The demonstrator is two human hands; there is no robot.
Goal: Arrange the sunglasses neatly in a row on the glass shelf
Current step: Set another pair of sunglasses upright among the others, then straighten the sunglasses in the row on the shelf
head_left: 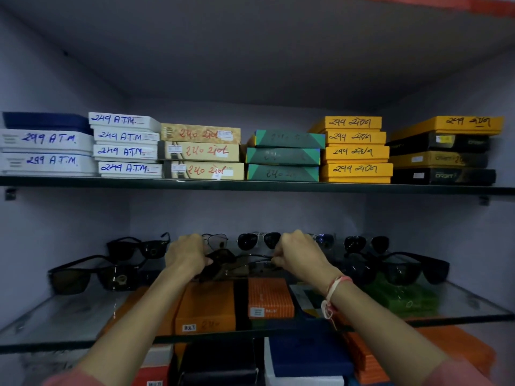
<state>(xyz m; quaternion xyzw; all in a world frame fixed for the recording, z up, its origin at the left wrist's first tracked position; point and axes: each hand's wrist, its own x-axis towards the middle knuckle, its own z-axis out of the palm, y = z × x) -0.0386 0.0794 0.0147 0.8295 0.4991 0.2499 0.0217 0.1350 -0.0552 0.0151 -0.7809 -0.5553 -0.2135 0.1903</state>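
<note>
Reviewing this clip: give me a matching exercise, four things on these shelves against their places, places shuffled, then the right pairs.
Things:
1. yellow box stack
2. green box stack
3. pair held in both hands
4. large black sunglasses

Places:
A. lower glass shelf, far left front
B. upper shelf, right of the green stack
C. lower shelf, centre
D. upper shelf, between beige and yellow stacks

Pairs: 1-B, 2-D, 3-C, 4-A

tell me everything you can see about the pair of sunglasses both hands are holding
The held sunglasses are a dark, thin-framed pair, seemingly metal, lying roughly level just above or on the glass shelf, mid-row at its front. The left hand grips their left end and the right hand pinches the right end. The lenses look dark; blur and the hands hide finer detail.
</note>
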